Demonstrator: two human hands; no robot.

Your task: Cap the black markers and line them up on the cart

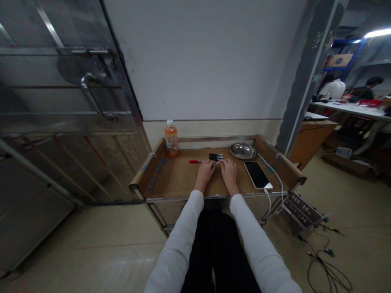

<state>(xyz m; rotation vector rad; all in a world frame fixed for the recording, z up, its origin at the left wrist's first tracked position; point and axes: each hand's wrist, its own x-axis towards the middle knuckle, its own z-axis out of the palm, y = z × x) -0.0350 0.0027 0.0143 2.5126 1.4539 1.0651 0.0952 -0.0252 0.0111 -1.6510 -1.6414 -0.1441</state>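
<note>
My left hand [205, 174] and my right hand [228, 172] rest close together over the cardboard-lined tray [177, 179]. Between their fingertips shows a thin, dark-and-light pen [215, 163]; the fingers of both hands are closed around its ends, which they partly hide. Just beyond lies a small cluster of black pens [215, 156], side by side. A red pen [193, 161] lies flat to the left, its right end by my left fingers.
An orange drink bottle [171, 139] stands at the tray's back left. A shallow metal bowl [243, 151] sits at the back right, near a phone [258, 175] with a white cable [276, 173]. Raised cardboard sides [154, 167] edge the tray. Two people sit at a far table.
</note>
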